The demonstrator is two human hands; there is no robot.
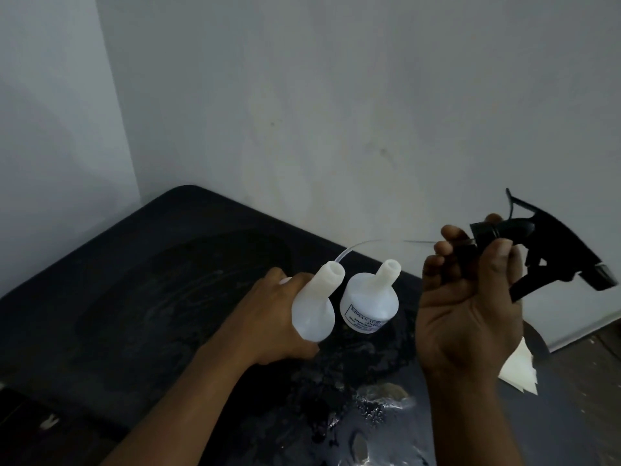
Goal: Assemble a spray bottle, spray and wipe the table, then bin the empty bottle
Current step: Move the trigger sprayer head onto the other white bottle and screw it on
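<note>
My left hand grips a white plastic bottle, tilted with its open neck pointing up and right. My right hand holds a black trigger spray head up in the air at the right. The head's thin clear dip tube runs left from it, and its tip reaches the neck of the held bottle. A second white bottle with a printed label stands open-necked on the black table, just right of the first.
The tabletop is wet, with puddles near the front. A white cloth or paper lies at the table's right edge behind my right wrist. A pale wall rises close behind the table, and the floor shows at far right.
</note>
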